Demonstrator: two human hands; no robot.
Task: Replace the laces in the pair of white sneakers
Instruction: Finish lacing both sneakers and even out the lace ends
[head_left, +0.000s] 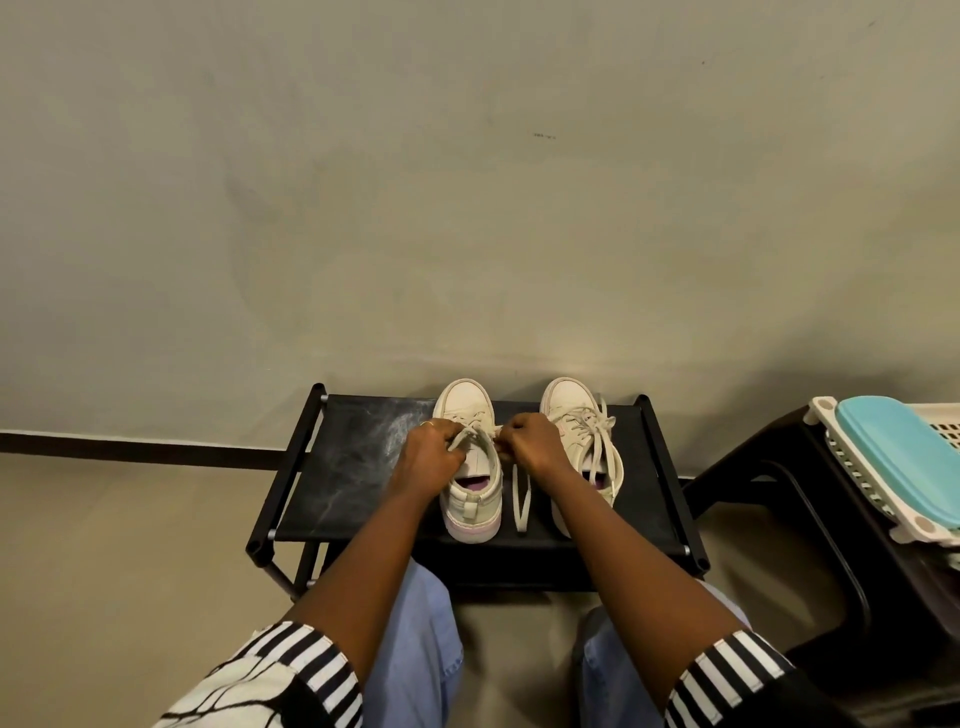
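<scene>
Two white sneakers stand side by side on a low black rack (348, 467), toes toward the wall. The left sneaker (467, 499) has its heel toward me. My left hand (434, 452) grips a lace (470, 435) over the shoe's eyelets. My right hand (530, 441) pinches the same lace at the shoe's right side. A loop of that lace (521, 504) hangs down onto the rack between the shoes. The right sneaker (569, 405) is laced, with loose lace ends (605, 441) spilling over its side.
A grey wall (467, 208) rises just behind the rack. At the right stands a dark plastic stool (810, 499) carrying a white basket (852, 467) with a turquoise lid (904, 457). My knees in blue jeans (415, 649) are under the rack's front edge.
</scene>
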